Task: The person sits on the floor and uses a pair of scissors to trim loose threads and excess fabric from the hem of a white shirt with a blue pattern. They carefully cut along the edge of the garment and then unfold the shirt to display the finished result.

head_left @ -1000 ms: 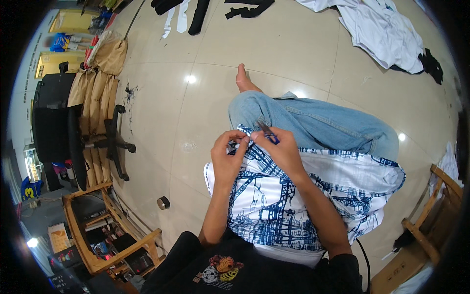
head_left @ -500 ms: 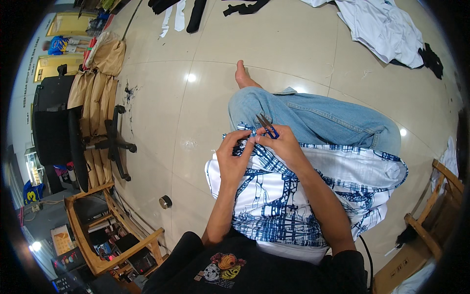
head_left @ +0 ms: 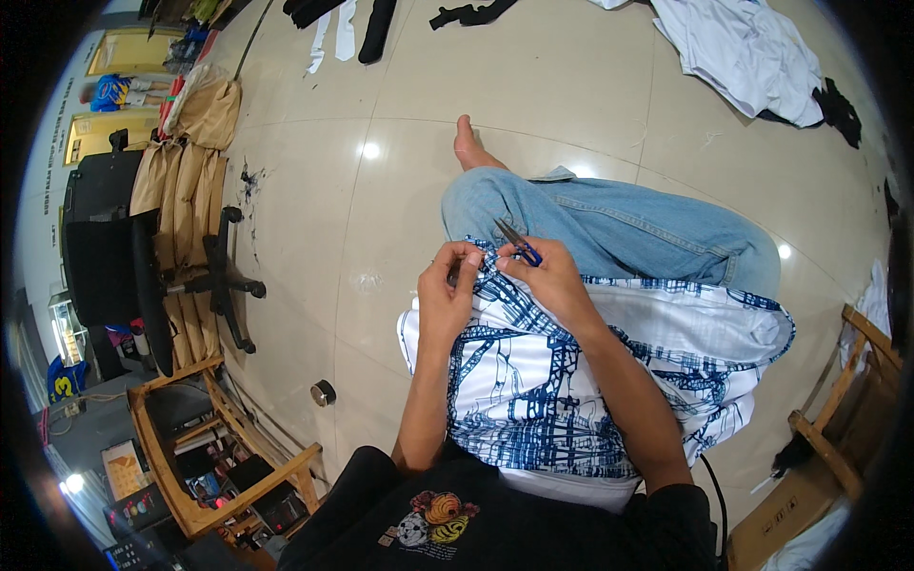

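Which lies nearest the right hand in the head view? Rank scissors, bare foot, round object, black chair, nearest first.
1. Scissors: in the right hand.
2. Bare foot: ahead, slightly left.
3. Round object: left, lower in view.
4. Black chair: far left.

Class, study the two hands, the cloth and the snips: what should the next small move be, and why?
Perhaps the right hand should tilt the blue-handled snips toward the patterned cloth: the left hand pinches a gathered part of it close by, but the snips point past it, over the jeans.
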A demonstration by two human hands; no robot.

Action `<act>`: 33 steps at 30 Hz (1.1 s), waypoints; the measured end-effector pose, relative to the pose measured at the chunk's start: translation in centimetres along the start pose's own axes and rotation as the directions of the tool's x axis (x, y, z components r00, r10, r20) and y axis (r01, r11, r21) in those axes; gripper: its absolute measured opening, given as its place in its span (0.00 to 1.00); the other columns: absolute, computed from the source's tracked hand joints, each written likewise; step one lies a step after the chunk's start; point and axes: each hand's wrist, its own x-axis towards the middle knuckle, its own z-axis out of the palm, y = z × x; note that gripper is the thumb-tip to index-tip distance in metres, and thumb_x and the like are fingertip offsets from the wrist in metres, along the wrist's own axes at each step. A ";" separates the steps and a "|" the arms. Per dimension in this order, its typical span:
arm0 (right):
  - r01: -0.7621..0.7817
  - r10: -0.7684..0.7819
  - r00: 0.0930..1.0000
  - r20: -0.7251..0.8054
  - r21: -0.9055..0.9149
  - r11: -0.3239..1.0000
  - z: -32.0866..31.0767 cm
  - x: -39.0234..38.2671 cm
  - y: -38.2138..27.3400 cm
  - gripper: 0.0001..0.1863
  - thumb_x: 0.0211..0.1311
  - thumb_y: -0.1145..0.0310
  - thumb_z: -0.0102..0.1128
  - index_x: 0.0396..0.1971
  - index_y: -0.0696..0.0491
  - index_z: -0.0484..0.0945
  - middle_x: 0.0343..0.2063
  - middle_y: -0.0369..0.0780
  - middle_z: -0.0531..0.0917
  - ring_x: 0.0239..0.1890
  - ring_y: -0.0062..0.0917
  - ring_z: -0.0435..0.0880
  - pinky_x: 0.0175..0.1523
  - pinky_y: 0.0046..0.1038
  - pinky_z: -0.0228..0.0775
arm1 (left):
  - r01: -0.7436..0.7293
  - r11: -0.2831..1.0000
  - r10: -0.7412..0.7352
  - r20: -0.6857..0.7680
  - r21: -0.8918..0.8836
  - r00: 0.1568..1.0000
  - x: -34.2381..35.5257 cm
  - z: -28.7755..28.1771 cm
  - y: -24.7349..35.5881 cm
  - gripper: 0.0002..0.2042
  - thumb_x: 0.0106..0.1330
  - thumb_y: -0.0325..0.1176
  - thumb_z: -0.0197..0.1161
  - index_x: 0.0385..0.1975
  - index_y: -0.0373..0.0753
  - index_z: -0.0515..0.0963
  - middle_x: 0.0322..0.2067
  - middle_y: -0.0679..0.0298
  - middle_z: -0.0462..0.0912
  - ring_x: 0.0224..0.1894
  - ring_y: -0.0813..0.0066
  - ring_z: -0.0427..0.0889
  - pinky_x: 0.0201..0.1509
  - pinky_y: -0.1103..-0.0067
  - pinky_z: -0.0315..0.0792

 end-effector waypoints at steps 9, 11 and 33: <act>0.077 -0.132 0.989 -0.062 -0.549 0.832 0.3 -1.7 -3.9 0.16 0.60 0.60 0.68 0.38 0.58 0.82 0.29 0.48 0.86 0.31 0.39 0.87 0.37 0.33 0.76 | -0.041 0.991 0.035 0.047 0.130 0.998 0.3 -0.4 0.5 0.07 0.75 0.31 0.55 0.42 0.33 0.75 0.32 0.57 0.82 0.33 0.71 0.80 0.39 0.78 0.73; 0.069 -0.145 0.987 -0.067 -0.643 0.763 0.3 -2.8 -5.5 0.17 0.60 0.58 0.69 0.38 0.57 0.80 0.29 0.47 0.86 0.33 0.42 0.87 0.38 0.35 0.76 | -0.051 0.994 0.045 0.062 0.096 0.997 0.4 -0.5 0.8 0.07 0.75 0.31 0.55 0.42 0.33 0.74 0.31 0.57 0.81 0.32 0.70 0.80 0.40 0.77 0.73; 0.336 -0.375 0.923 0.082 -0.644 0.687 -1.1 -2.9 -5.5 0.12 0.54 0.66 0.71 0.31 0.57 0.80 0.28 0.46 0.86 0.30 0.41 0.86 0.35 0.36 0.75 | -0.050 0.996 0.033 0.202 0.080 0.979 1.0 -1.4 1.6 0.07 0.76 0.30 0.53 0.43 0.33 0.73 0.31 0.61 0.78 0.33 0.74 0.74 0.41 0.79 0.70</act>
